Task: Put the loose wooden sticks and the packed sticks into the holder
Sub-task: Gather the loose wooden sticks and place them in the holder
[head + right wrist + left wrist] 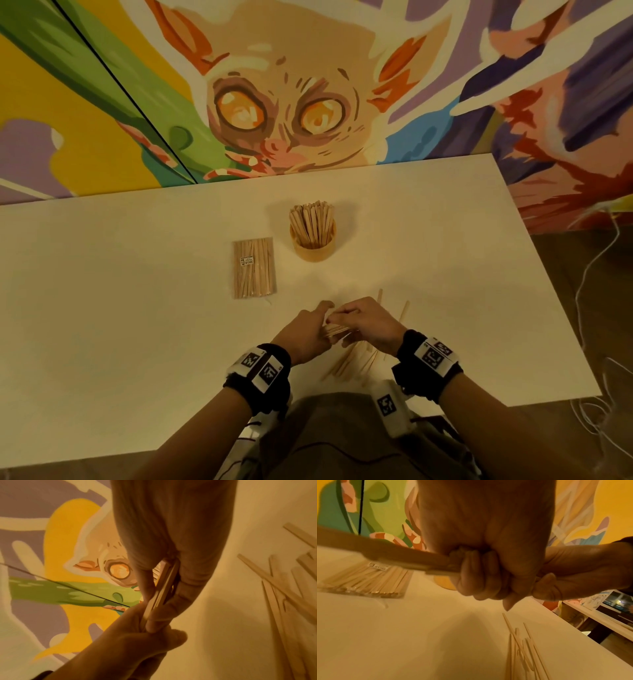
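Note:
A round wooden holder (312,248) stands mid-table with several sticks upright in it. Left of it lies a clear pack of sticks (254,268), also in the left wrist view (368,580). Near the front edge my left hand (308,330) and right hand (366,323) meet over a small bundle of loose sticks (335,330). The left hand's fingers (479,574) curl round the bundle (412,561). The right hand's thumb and fingers (171,599) pinch the same bundle (162,586). More loose sticks (356,359) lie scattered under and right of my hands (283,595).
The white table (137,308) ends at a painted wall behind the holder. Its right edge drops to a floor with white cables (589,291). Bare tabletop lies between my hands and the holder.

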A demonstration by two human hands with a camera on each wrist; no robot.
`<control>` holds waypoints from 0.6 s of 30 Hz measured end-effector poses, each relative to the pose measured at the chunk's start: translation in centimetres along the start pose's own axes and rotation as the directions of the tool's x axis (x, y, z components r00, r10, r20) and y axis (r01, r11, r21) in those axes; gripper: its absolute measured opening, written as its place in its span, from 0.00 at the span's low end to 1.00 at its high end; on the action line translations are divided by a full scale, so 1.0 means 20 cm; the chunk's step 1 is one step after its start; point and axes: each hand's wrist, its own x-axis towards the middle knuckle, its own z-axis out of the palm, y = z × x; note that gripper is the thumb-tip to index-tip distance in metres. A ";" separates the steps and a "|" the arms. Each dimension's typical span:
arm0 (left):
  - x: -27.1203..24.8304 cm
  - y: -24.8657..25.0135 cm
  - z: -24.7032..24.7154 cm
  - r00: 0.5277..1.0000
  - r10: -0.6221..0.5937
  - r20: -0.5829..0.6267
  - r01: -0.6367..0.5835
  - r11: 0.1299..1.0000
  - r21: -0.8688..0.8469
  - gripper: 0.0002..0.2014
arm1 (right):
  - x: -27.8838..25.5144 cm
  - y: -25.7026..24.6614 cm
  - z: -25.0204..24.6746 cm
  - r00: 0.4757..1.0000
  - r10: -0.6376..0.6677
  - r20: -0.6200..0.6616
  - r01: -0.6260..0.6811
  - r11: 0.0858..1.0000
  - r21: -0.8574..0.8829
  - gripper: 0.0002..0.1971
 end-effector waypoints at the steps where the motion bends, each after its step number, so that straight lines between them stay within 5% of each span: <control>1: 0.01 0.01 0.00 1.000 0.008 -0.006 -0.008 0.999 0.031 0.34 | 0.00 0.00 0.00 1.000 0.010 0.007 -0.010 0.999 0.039 0.11; 10: 0.05 0.03 0.02 0.997 0.071 -0.023 -0.067 0.989 0.129 0.41 | 0.01 0.04 -0.02 0.999 0.036 -0.017 -0.033 0.985 0.171 0.07; 18: -0.03 -0.10 -0.16 1.000 -0.002 0.003 0.003 0.980 -0.197 0.14 | -0.01 0.04 -0.13 0.988 0.052 -0.146 -0.009 0.959 0.282 0.08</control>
